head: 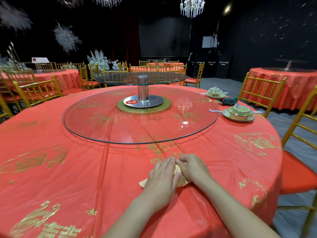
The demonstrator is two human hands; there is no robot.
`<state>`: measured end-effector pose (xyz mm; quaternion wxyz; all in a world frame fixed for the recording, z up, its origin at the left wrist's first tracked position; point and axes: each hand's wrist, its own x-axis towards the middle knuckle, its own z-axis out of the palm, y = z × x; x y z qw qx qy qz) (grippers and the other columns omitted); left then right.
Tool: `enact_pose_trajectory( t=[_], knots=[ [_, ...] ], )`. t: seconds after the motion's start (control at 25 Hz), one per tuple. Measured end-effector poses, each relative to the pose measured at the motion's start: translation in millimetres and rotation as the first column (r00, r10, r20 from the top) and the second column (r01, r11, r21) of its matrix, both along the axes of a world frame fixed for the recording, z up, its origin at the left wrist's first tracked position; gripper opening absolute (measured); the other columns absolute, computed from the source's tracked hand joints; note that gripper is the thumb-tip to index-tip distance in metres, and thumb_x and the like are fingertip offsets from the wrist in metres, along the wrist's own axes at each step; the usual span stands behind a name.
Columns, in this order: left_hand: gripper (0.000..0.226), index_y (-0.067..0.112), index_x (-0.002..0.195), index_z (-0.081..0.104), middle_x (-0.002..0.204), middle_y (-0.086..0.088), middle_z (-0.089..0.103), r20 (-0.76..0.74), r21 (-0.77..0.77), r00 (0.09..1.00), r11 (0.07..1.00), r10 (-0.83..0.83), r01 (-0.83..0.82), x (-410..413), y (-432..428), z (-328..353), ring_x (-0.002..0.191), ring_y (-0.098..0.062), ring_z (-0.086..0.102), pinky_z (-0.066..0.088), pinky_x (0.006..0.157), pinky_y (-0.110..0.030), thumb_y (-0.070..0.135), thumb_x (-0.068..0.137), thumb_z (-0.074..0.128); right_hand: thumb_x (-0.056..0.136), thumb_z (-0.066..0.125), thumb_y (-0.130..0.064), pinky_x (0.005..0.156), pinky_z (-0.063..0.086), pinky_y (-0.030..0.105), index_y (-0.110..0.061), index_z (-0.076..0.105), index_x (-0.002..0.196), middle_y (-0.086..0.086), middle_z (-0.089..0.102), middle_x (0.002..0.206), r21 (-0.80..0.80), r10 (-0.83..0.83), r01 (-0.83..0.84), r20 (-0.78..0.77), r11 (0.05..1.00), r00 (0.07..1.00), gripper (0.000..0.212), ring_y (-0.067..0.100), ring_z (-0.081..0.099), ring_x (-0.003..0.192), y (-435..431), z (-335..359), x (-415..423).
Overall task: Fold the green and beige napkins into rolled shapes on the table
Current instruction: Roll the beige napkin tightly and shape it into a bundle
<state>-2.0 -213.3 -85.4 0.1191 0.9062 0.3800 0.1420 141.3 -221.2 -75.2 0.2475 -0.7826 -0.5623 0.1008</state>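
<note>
— What's on the table [68, 169]?

— Red cloth with gold print, and a big glass turntable [103, 127] just beyond the hands. Far past the right hand [192, 167] sit two stacked dish sets [238, 114], with the green napkin [227, 101] bunched between them.

— And the hands?

— Both are down on the beige napkin [143, 183]. The left hand [163, 176] lies over it with its fingers nearly straight. The right hand's fingers curl round the bunched middle. A scalloped corner pokes out left of the left hand.

Napkin [143, 183] under left hand [163, 176] and right hand [192, 167], turntable [137, 124] behind, place settings [238, 114] far right.
</note>
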Motion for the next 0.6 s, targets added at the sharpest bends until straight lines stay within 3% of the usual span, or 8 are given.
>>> enact_pose_trajectory(
  t=[0.16,0.24,0.32,0.4,0.48,0.6],
  knots=[
    [0.06,0.017,0.15,0.001,0.158,0.004,0.002,0.046,-0.033,0.999,0.999,0.008,-0.006,1,-1,-3,0.143,-0.016,0.006,0.012,0.113,-0.034,0.042,0.1,0.023,0.093,0.048,-0.039,0.069,0.038,0.035,-0.019,0.046,0.055,-0.005,0.049,0.059,-0.066,0.093,-0.092,0.003,0.994,0.996,0.043,0.025,0.051,0.075,0,7,8],
    [0.061,0.017,0.15,-0.005,0.158,0.003,-0.006,0.065,-0.042,0.998,0.999,0.007,-0.004,0,-1,-3,0.144,-0.018,0.001,0.008,0.115,-0.034,0.04,0.101,0.024,0.095,0.043,-0.039,0.081,0.037,0.036,-0.023,0.062,0.08,-0.002,0.065,0.087,-0.109,0.16,-0.146,0.135,0.983,0.978,0.029,0.025,0.058,0.094,2,15,8],
    [0.062,0.017,0.149,-0.008,0.158,0.002,-0.011,0.069,-0.047,0.998,0.999,0.011,-0.008,0,-1,-3,0.145,-0.018,-0.001,0.007,0.115,-0.034,0.041,0.101,0.023,0.095,0.042,-0.039,0.091,0.033,0.037,-0.029,0.062,0.102,-0.006,0.066,0.108,-0.08,0.201,-0.189,0.183,0.979,0.962,0.023,0.02,0.056,0.108,3,23,7],
    [0.063,0.017,0.149,-0.009,0.157,0.002,-0.015,0.068,-0.063,0.997,0.998,0.019,-0.015,1,-2,-4,0.144,-0.017,-0.002,0.008,0.115,-0.035,0.042,0.1,0.022,0.093,0.049,-0.038,0.087,0.034,0.034,-0.031,0.061,0.086,-0.01,0.065,0.09,-0.052,0.221,-0.216,0.112,0.975,0.969,0.016,0.018,0.058,0.096,3,25,8],
    [0.063,0.017,0.149,-0.008,0.157,0.003,-0.018,0.066,-0.068,0.998,0.998,0.021,-0.017,1,-2,-4,0.144,-0.018,-0.001,0.011,0.115,-0.038,0.042,0.1,0.022,0.09,0.055,-0.037,0.077,0.034,0.03,-0.03,0.049,0.063,-0.012,0.054,0.066,-0.021,0.176,-0.174,0.073,0.984,0.982,0.028,0.015,0.052,0.079,4,22,9],
    [0.059,0.017,0.15,-0.002,0.156,0.004,-0.019,0.045,-0.051,0.999,0.999,0.009,-0.007,2,-2,-2,0.144,-0.018,0.0,0.014,0.115,-0.041,0.039,0.101,0.023,0.089,0.058,-0.033,0.066,0.034,0.028,-0.025,0.045,0.054,-0.009,0.05,0.058,-0.01,0.081,-0.081,-0.011,0.997,0.997,0.038,0.018,0.051,0.071,9,10,8]
  ],
)
